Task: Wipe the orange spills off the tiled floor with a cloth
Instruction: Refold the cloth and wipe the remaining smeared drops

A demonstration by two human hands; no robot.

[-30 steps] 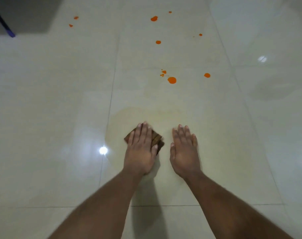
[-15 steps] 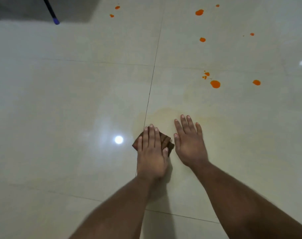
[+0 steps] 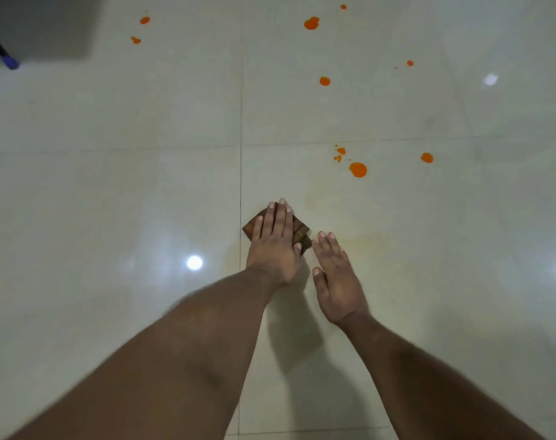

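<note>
My left hand [image 3: 275, 246] lies flat with straight fingers on a folded brown cloth [image 3: 300, 231], pressing it to the pale tiled floor [image 3: 111, 201] beside a grout line. Just right of it, my right hand [image 3: 335, 281] rests flat on the bare tile, fingers straight. A faint yellowish smear [image 3: 365, 246] stains the tile around both hands. Beyond the cloth sit several orange spills: a big drop [image 3: 358, 169] with small specks, another drop [image 3: 427, 157] to its right, and farther drops [image 3: 311, 23] toward the top.
Two more orange drops [image 3: 140, 30] lie at the far left top. A dark object with a blue-tipped leg [image 3: 7, 60] stands in the top left corner. Glossy tiles with light reflections stretch left and right.
My left hand has slid the cloth forward, away from me, past the fingertips of my right hand, which stays flat on the tile. The view has shifted sideways.
</note>
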